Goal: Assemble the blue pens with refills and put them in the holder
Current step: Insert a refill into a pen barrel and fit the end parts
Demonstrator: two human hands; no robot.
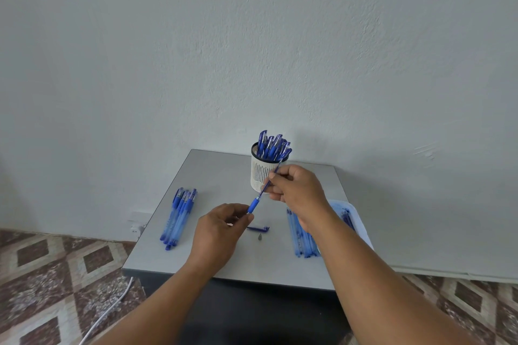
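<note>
Pale textured wall [252, 36], grey table [218, 176], diamond-patterned tiled floor [56, 274].

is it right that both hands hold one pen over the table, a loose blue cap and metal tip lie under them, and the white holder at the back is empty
Not quite: the white holder is not empty. The head view shows it full of blue pens. The rest stands: left hand and right hand hold one pen, with the blue cap and metal tip on the table.

One white slotted holder [262, 173] stands on the worktop [224, 176], packed with about eight capped blue pens [273, 145]; the exact number is hard to tell. A pile of about five pens [179, 213] lies at left, a bundle of clear barrels [302, 238], too overlapped to count, at right. Between them lie one loose blue cap [259, 228] and one small metal tip [259, 237], and one pen [259, 197] is held between two hands.
</note>
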